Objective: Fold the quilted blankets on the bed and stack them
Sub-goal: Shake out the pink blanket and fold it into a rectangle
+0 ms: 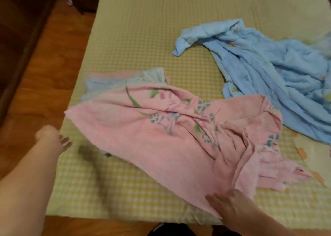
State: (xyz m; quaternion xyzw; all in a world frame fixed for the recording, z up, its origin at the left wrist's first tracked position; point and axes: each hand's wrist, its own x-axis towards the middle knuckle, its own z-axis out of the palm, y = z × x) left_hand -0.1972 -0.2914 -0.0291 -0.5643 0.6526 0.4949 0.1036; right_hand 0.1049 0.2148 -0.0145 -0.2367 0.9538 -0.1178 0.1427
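The right hand (pixel 231 207) rests with rather straight fingers on the near edge of the crumpled pink blanket with green and blue flower print (pixel 161 128). I cannot tell whether it pinches the cloth. The left hand (pixel 53 137) is blurred, just beside the blanket's far-left corner and apart from it; its fingers look loosely spread and it holds nothing.

The blanket lies on the yellow checked bed cover (pixel 134 38), and its long axis runs from the left hand's corner toward the bunched end beyond the right hand. Pulling one corner alone may drag those wrinkles into the fold, or catch the pale folded cloth (pixel 111 82) beneath. The rumpled light blue blanket (pixel 268 69) waits further right.
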